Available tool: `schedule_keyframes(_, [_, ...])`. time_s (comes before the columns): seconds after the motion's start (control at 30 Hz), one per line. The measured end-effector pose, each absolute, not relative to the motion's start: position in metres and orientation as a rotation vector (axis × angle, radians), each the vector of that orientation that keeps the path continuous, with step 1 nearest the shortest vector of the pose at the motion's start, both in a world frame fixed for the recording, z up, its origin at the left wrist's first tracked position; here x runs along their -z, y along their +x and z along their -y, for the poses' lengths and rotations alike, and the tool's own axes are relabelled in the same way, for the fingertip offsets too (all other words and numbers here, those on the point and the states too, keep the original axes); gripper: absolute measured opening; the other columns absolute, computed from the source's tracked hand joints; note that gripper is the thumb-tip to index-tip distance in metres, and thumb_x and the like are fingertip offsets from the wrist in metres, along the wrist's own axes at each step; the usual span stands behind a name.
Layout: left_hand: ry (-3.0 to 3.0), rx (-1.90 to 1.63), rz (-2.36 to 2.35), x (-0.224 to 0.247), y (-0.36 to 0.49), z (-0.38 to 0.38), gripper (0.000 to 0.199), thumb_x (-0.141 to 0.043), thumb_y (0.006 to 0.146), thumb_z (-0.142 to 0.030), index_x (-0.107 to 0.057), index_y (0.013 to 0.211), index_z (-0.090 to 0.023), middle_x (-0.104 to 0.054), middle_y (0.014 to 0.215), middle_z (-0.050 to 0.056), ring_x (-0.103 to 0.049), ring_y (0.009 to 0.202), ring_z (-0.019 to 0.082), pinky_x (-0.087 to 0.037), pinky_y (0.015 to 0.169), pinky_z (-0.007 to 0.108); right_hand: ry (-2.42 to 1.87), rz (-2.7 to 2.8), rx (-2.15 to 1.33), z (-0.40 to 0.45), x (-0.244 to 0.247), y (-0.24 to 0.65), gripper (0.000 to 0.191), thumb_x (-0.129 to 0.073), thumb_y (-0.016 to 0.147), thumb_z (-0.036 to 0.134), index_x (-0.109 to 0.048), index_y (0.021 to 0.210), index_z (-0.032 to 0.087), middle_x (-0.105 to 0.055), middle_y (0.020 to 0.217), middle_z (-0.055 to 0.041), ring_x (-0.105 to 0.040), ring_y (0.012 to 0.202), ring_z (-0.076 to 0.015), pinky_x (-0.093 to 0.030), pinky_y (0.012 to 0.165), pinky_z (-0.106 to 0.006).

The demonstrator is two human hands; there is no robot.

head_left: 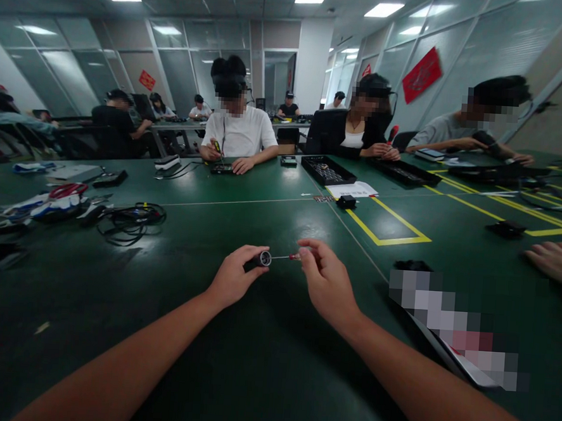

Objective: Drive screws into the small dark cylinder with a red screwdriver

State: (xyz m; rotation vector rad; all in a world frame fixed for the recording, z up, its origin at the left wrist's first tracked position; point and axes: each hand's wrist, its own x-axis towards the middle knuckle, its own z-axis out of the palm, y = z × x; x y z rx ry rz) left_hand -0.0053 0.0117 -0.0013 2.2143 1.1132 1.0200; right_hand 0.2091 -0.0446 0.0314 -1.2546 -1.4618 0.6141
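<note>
My left hand [236, 274] is closed round a black cylinder [257, 260], whose round, silvery open end faces right. Opposite it, my right hand [325, 278] pinches the red handle of a thin screwdriver [293, 257]. The screwdriver's metal shaft points left, and its tip is at or very near the rim of the cylinder; whether it touches cannot be made out. Both hands are above the green table [251, 386], roughly in the middle of the view.
Coiled black cables [132, 222] and gloves [60, 203] lie at the left. A black tray [328, 171] stands ahead, near a small black block [346, 202]. At the right are a partly blurred flat object [445, 335] and another person's hand [556, 260]. Several people sit across the table.
</note>
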Motion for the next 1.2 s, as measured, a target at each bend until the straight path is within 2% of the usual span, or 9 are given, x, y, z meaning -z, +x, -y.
schedule_keyframes(0.1, [2.224,-1.027,-1.107,-0.0001,-0.0048,-0.0110,0.040,-0.072,0.088,-0.016,-0.068,0.127,-0.023,-0.071,0.122,0.007,-0.065,0.114,0.024,-0.049,0.103,0.044,-1.234,1.428,-0.642,0.0450,-0.0305,0.2082,0.027,-0.051,0.099,0.041,-0.064,0.113,0.022,-0.073,0.091,-0.0041,-0.065,0.078,-0.0202,-0.047,0.068,-0.032])
schedule_keyframes(0.27, [2.239,-1.020,-1.087,0.0015,-0.0037,-0.0110,0.040,-0.073,0.086,-0.014,-0.069,0.126,-0.023,-0.071,0.121,0.007,-0.065,0.114,0.023,-0.049,0.103,0.043,-1.268,1.463,-0.608,0.0446,-0.0328,0.2085,0.037,-0.046,0.101,0.048,-0.072,0.097,0.022,-0.073,0.082,-0.0040,-0.065,0.072,-0.0205,-0.047,0.066,-0.033])
schedule_keyframes(0.4, [2.186,-1.064,-1.089,0.0041,-0.0040,-0.0124,0.040,-0.073,0.086,-0.015,-0.068,0.126,-0.023,-0.071,0.121,0.007,-0.065,0.114,0.024,-0.048,0.104,0.044,-1.254,1.464,-0.605,0.0449,-0.0327,0.2094,0.030,-0.049,0.099,0.040,-0.067,0.115,0.021,-0.074,0.094,-0.0051,-0.067,0.081,-0.0214,-0.049,0.072,-0.033])
schedule_keyframes(0.57, [2.167,-1.060,-1.097,0.0011,-0.0034,-0.0112,0.041,-0.073,0.086,-0.014,-0.069,0.125,-0.023,-0.071,0.121,0.007,-0.065,0.115,0.023,-0.048,0.104,0.043,-1.311,1.491,-0.617,0.0462,-0.0323,0.2099,0.040,-0.043,0.102,0.050,-0.072,0.101,0.022,-0.069,0.077,-0.0028,-0.062,0.067,-0.0200,-0.045,0.064,-0.033])
schedule_keyframes(0.73, [2.182,-1.059,-1.079,-0.0008,-0.0025,-0.0099,0.040,-0.073,0.087,-0.014,-0.069,0.126,-0.023,-0.071,0.121,0.007,-0.065,0.114,0.023,-0.049,0.104,0.043,-1.263,1.433,-0.621,0.0436,-0.0308,0.2096,0.032,-0.052,0.097,0.043,-0.064,0.117,0.020,-0.072,0.093,-0.0060,-0.066,0.081,-0.0216,-0.050,0.072,-0.034])
schedule_keyframes(0.9, [2.204,-1.046,-1.066,0.0016,-0.0030,-0.0104,0.040,-0.073,0.087,-0.016,-0.069,0.126,-0.023,-0.071,0.121,0.007,-0.065,0.115,0.024,-0.048,0.104,0.045,-1.291,1.454,-0.640,0.0425,-0.0288,0.2103,0.038,-0.045,0.101,0.052,-0.068,0.100,0.022,-0.067,0.079,-0.0033,-0.062,0.071,-0.0206,-0.047,0.066,-0.034])
schedule_keyframes(1.03, [2.196,-1.051,-1.078,0.0019,-0.0035,-0.0106,0.040,-0.072,0.087,-0.016,-0.068,0.127,-0.024,-0.070,0.122,0.007,-0.064,0.116,0.024,-0.048,0.105,0.046,-1.222,1.411,-0.658,0.0429,-0.0296,0.2094,0.029,-0.054,0.097,0.045,-0.064,0.112,0.023,-0.070,0.092,-0.0058,-0.065,0.083,-0.0229,-0.050,0.074,-0.036])
schedule_keyframes(1.1, [2.200,-1.044,-1.080,0.0011,-0.0035,-0.0100,0.040,-0.073,0.087,-0.016,-0.068,0.126,-0.024,-0.070,0.122,0.007,-0.064,0.115,0.024,-0.048,0.104,0.046,-1.189,1.391,-0.681,0.0425,-0.0298,0.2089,0.026,-0.055,0.096,0.044,-0.062,0.109,0.023,-0.071,0.094,-0.0055,-0.065,0.085,-0.0223,-0.051,0.075,-0.035])
schedule_keyframes(1.2, [2.222,-1.028,-1.079,-0.0004,-0.0031,-0.0088,0.040,-0.074,0.086,-0.015,-0.069,0.125,-0.024,-0.071,0.120,0.007,-0.065,0.114,0.024,-0.049,0.103,0.045,-1.231,1.409,-0.676,0.0409,-0.0295,0.2091,0.031,-0.050,0.099,0.049,-0.065,0.097,0.023,-0.068,0.081,-0.0029,-0.062,0.073,-0.0202,-0.048,0.068,-0.033])
